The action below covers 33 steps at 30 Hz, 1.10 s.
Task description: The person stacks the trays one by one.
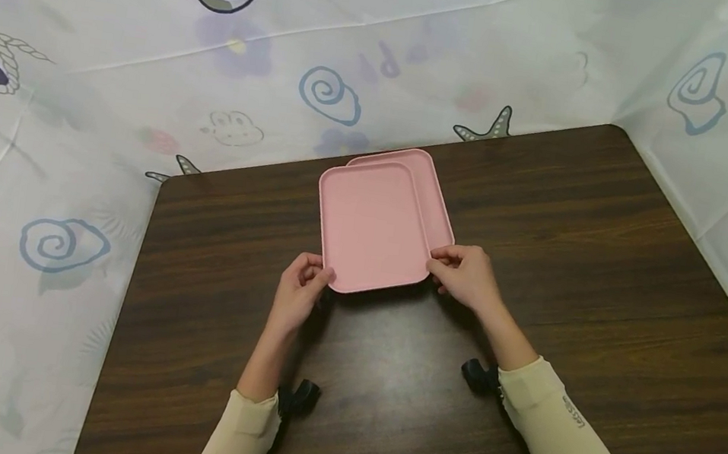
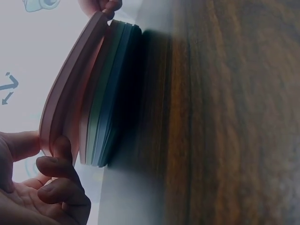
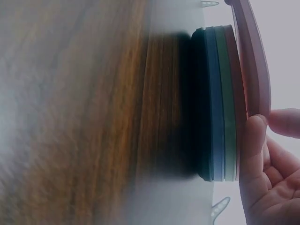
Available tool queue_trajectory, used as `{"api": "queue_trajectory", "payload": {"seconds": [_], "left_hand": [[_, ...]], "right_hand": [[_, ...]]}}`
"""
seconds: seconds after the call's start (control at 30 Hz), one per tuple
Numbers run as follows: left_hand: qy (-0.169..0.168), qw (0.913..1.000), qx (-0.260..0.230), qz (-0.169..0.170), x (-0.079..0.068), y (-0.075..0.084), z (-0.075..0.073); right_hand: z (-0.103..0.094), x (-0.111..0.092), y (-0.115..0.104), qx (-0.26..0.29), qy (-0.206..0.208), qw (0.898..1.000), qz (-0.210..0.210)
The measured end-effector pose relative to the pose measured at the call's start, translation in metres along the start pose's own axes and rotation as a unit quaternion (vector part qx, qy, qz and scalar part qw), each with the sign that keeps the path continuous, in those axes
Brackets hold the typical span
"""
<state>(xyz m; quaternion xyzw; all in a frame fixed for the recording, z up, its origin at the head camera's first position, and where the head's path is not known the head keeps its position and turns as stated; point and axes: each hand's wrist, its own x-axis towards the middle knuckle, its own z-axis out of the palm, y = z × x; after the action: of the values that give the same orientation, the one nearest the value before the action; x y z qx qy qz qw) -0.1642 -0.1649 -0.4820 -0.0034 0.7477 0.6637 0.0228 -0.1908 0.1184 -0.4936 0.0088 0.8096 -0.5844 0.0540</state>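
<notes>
A pink rectangular tray (image 1: 374, 228) with rounded corners is held up in both hands by its near corners. My left hand (image 1: 300, 291) pinches the near left corner, thumb on top and fingers underneath. The near right corner is gripped by my right hand (image 1: 468, 275). Just under it sits a second pink tray (image 1: 435, 202), showing along the right and far sides. Both wrist views show that lower tray topping a stack, with a green tray (image 3: 227, 103) and a blue tray (image 3: 214, 103) beneath. The bottom of the stack is in dark shadow.
The stack stands on a dark wood-grain table (image 1: 570, 285), towards its far edge. A pale printed cloth (image 1: 427, 59) hangs close behind and along the sides. Black wrist mounts (image 1: 300, 396) stick out below both forearms, over the table.
</notes>
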Motion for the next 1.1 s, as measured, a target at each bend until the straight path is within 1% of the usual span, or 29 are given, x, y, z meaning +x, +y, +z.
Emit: {"api": "queue_trajectory", "payload": {"seconds": [0.2, 0.4, 0.5, 0.63, 0.77, 0.87, 1.1], "left_hand": [[-0.001, 1.0, -0.003, -0.01, 0.006, 0.001, 0.003], [-0.002, 1.0, 0.003, -0.005, 0.014, 0.003, 0.005], [-0.005, 1.0, 0.001, -0.008, 0.018, 0.002, 0.007], [-0.007, 0.9998, -0.005, -0.015, 0.027, -0.012, 0.008], [0.003, 0.9999, 0.003, -0.012, 0.036, -0.026, 0.011], [0.015, 0.9997, 0.016, -0.005, 0.038, -0.029, 0.014], [0.032, 0.9986, 0.036, 0.02, 0.042, -0.029, 0.021]], "right_hand": [[-0.004, 0.006, 0.0, -0.023, 0.008, 1.0, -0.002], [-0.005, 0.013, -0.001, -0.035, 0.019, 0.999, -0.014], [-0.007, 0.015, -0.002, -0.045, 0.023, 0.999, -0.021], [-0.01, 0.019, -0.002, -0.06, 0.032, 0.997, -0.029], [-0.012, 0.023, 0.0, -0.082, 0.051, 0.994, -0.043], [-0.014, 0.025, 0.002, -0.1, 0.061, 0.992, -0.051], [-0.018, 0.028, 0.003, -0.117, 0.068, 0.989, -0.053]]}}
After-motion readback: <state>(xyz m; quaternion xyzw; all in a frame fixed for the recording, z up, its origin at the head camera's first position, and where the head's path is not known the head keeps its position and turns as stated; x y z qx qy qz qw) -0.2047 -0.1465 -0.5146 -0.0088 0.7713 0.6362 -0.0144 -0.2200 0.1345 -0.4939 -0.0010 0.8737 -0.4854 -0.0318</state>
